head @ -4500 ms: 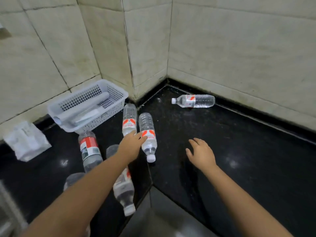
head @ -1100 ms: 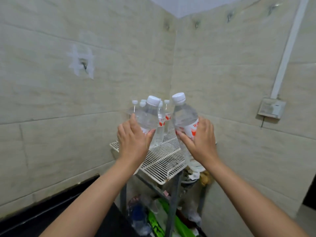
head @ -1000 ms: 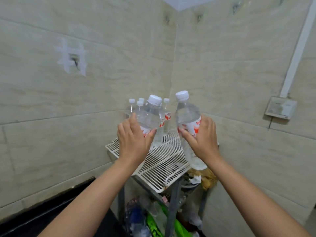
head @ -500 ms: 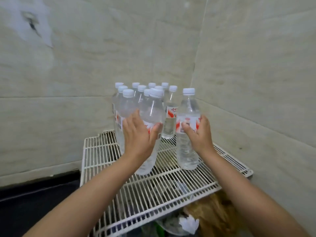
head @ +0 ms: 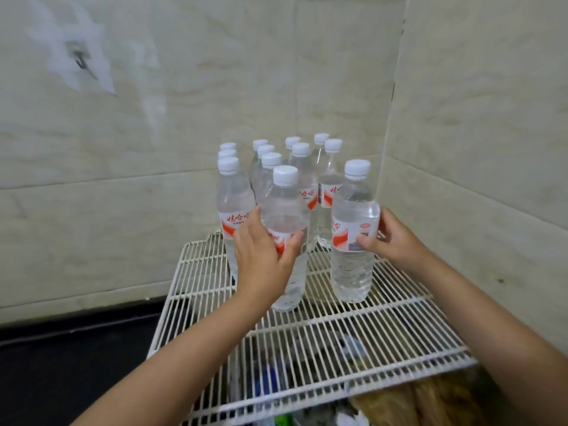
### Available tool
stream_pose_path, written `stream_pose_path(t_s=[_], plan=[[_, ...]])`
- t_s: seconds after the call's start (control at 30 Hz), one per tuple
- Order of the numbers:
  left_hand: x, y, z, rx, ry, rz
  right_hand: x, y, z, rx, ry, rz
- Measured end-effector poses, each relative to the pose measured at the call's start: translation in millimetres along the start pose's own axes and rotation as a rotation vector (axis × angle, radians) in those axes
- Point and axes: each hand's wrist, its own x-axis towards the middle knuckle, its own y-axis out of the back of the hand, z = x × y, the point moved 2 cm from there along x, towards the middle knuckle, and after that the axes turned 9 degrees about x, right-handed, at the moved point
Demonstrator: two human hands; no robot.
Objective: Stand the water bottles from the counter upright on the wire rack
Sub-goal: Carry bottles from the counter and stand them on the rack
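At the centre of the frame, the left hand (head: 261, 259) is gripping one water bottle (head: 285, 238), its fingers curled round the label, while the right hand (head: 392, 239) is pinching a second bottle (head: 353, 229) at its label. Both bottles are standing upright on the white wire rack (head: 338, 348), just in front of a cluster of upright bottles (head: 295, 170) sitting toward the tiled corner.

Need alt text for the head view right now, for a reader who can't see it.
Two hands each grip an upright water bottle on a white wire rack: left hand, right hand. Behind them a cluster of capped bottles stands in the tiled corner.
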Motion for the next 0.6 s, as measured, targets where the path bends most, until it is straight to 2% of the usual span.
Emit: stream_pose_path(t_s=[0.07, 0.17, 0.23, 0.27, 0.33, 0.4, 0.5, 0.6], plan=[[3.2, 13.7, 3.1, 0.017, -0.027, 0.03, -3.2, -0.3, -15.3, -0.073, -0.008, -0.001], [25.7, 38.5, 16.5, 0.004, -0.149, 0.085, 1.8, 2.3, -44.5, -0.192, 0.071, 0.207], [47.0, 55.4, 31.5, 0.062, -0.265, -0.001, 10.0, 2.6, -66.4, -0.308, 0.14, 0.329], [57.2, 61.3, 38.7, 0.107, -0.312, -0.12, 15.7, 1.0, -76.9, -0.398, 0.155, 0.343], [70.7, 70.1, 48.1, 0.287, -0.4, -0.382, 26.8, -4.2, -93.7, -0.673, 0.136, 0.3], [77.0, 77.6, 52.5, 0.447, -0.463, -0.489, 34.8, -7.3, -102.6, -0.908, 0.074, 0.256], [77.3, 85.0, 55.4, 0.518, -0.51, -0.449, 41.3, -4.1, -110.3, -1.034, -0.027, 0.228], [73.0, 85.2, 59.6, 0.554, -0.497, -0.331, 38.8, 0.4, -120.4, -0.986, -0.074, 0.116]])
